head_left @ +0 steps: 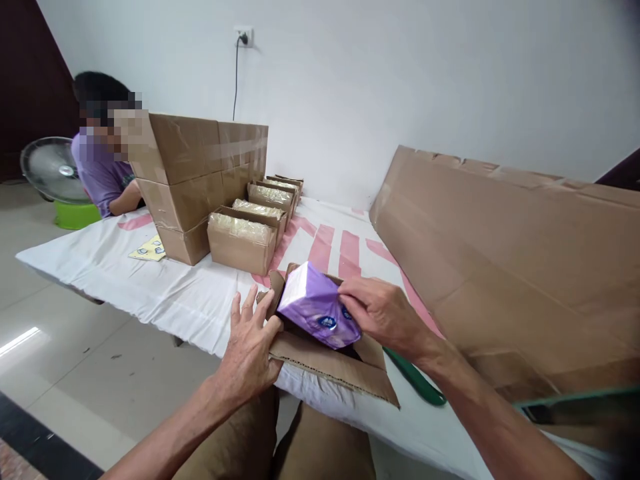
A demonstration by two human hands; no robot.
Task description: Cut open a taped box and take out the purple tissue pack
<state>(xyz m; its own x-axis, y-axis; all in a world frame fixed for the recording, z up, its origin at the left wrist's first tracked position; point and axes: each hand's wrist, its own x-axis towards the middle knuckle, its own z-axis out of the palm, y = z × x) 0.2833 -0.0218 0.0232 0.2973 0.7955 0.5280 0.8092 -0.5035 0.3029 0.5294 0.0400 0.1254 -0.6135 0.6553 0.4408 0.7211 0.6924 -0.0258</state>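
Right now the pack (pixel 319 308) is sitting tilted, half inside the box (pixel 330 357) — it could jam on the rim or crush a flap. Right hand (pixel 383 312) is gripping its end, probably fingers over the top; left hand (pixel 250 347) is pressing flat, fingers spread, on the box's near flap.

Both forearms were bare, with no sleeves, watch or rings showing. Brown trousers (pixel 280 443) covered the knees below them.
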